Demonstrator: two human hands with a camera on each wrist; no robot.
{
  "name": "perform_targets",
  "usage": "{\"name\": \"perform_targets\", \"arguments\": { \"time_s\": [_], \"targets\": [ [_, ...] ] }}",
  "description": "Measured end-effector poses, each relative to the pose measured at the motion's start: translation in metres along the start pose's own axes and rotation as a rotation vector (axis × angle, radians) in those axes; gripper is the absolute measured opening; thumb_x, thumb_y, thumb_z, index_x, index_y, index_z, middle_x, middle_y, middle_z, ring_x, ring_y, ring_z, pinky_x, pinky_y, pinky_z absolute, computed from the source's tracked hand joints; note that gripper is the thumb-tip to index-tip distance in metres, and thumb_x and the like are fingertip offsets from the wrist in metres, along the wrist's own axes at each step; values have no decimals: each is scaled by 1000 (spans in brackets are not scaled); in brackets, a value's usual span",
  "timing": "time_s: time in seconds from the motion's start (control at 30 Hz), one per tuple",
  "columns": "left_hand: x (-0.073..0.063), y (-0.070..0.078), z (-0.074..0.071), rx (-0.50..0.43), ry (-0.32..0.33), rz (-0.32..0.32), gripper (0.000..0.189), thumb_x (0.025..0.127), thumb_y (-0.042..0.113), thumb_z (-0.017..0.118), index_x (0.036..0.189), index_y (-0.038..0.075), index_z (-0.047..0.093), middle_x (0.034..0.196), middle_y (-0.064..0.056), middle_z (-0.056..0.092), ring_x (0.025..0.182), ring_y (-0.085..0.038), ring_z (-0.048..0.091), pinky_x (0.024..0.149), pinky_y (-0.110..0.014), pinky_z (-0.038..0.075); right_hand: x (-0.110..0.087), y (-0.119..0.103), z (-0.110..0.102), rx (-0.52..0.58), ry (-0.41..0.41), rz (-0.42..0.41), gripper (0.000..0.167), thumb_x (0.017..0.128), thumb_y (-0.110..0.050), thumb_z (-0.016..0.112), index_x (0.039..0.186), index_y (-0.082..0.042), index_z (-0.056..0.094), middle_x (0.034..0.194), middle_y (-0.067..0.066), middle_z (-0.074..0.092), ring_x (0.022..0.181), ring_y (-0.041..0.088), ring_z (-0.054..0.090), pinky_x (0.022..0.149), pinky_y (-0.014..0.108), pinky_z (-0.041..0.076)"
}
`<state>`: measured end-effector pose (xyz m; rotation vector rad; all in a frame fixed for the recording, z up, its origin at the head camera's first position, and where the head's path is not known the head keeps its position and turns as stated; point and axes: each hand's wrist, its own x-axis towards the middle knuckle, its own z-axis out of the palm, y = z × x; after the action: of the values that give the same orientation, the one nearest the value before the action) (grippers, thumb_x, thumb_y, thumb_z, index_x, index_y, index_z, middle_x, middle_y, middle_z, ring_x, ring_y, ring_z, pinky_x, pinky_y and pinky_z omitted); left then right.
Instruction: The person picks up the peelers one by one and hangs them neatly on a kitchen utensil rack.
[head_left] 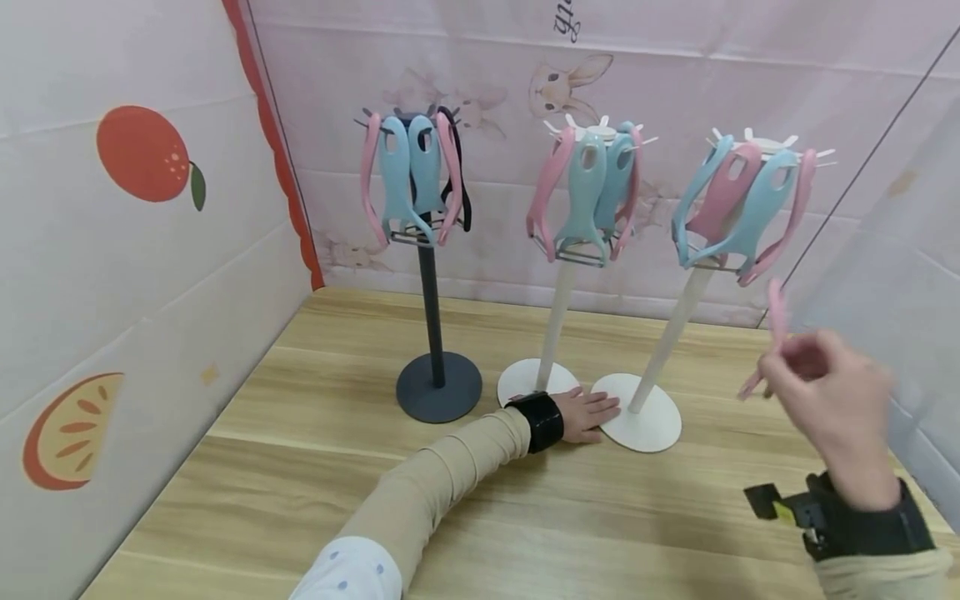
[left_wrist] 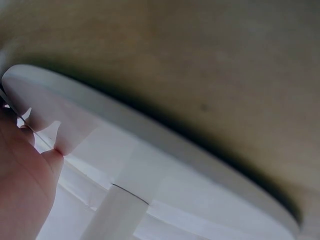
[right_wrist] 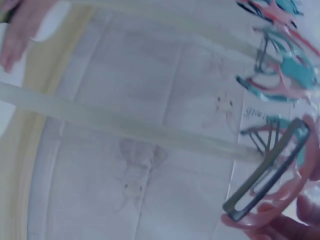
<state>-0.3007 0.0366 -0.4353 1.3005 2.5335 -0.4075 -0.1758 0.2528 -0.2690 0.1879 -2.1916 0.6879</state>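
Observation:
My right hand (head_left: 840, 400) holds a pink Y-shaped peeler (head_left: 777, 312) in the air, to the right of the right white stand (head_left: 677, 321). The right wrist view shows its metal blade (right_wrist: 267, 170) up close, with fingertips behind the pink frame. Straight fingers of my left hand (head_left: 588, 415) rest on the round white base (head_left: 651, 432) of that stand. From its top hang blue peelers (head_left: 763, 204) and pink peelers (head_left: 726, 187). In the left wrist view the fingers touch the base's edge.
A middle white stand (head_left: 555, 321) carries more pink and blue peelers (head_left: 588, 183). To its left, a dark grey stand (head_left: 431, 308) holds blue, pink and black ones. All three stand on a wooden table (head_left: 300, 467) before a printed cloth backdrop (head_left: 487, 275).

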Motion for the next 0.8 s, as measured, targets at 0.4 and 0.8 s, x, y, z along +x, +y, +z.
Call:
{"name": "perform_targets", "arguments": {
  "time_s": [0.4, 0.8],
  "targets": [
    [-1, 1, -1, 9, 2, -7, 60, 100, 45, 29, 152, 23, 7, 156, 9, 1, 140, -7, -1, 112, -31, 8, 76, -7, -10, 13, 219, 246, 9, 88, -23, 53, 93, -21, 60, 84, -22, 49, 68, -18, 39, 68, 10, 34],
    [1, 0, 0, -19, -7, 3, 61, 100, 45, 29, 152, 22, 6, 156, 8, 0, 140, -7, -3, 112, -32, 6, 105, -8, -5, -9, 88, 268, 33, 90, -28, 50, 111, -4, 61, 111, 17, 63, 71, -16, 37, 79, 13, 38]
  ]
}}
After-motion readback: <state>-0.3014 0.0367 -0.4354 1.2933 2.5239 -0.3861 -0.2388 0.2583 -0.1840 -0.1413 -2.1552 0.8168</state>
